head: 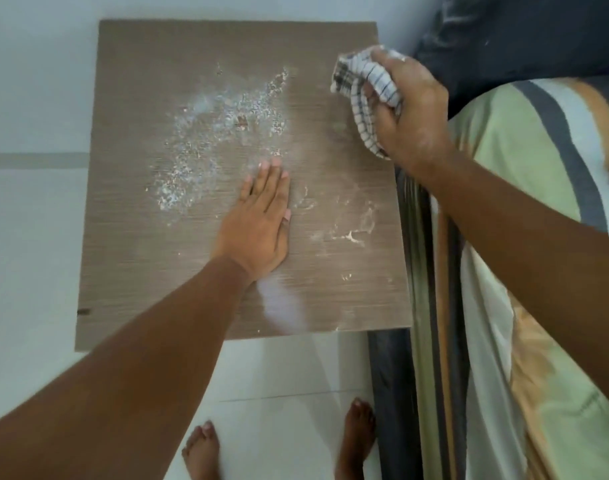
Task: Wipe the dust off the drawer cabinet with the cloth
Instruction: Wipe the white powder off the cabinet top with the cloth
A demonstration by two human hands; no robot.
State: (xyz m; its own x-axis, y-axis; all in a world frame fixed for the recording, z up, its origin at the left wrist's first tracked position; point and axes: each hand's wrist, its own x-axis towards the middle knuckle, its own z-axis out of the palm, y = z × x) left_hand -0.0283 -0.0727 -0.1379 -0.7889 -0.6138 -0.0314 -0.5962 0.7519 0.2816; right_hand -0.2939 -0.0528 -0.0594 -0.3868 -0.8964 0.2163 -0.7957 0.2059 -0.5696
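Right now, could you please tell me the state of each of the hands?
Left hand: open, flat on the cabinet top.
Right hand: closed, holding the cloth.

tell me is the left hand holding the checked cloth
No, the left hand lies flat and empty on the dusty brown wooden cabinet top, while the right hand grips the bunched white checked cloth.
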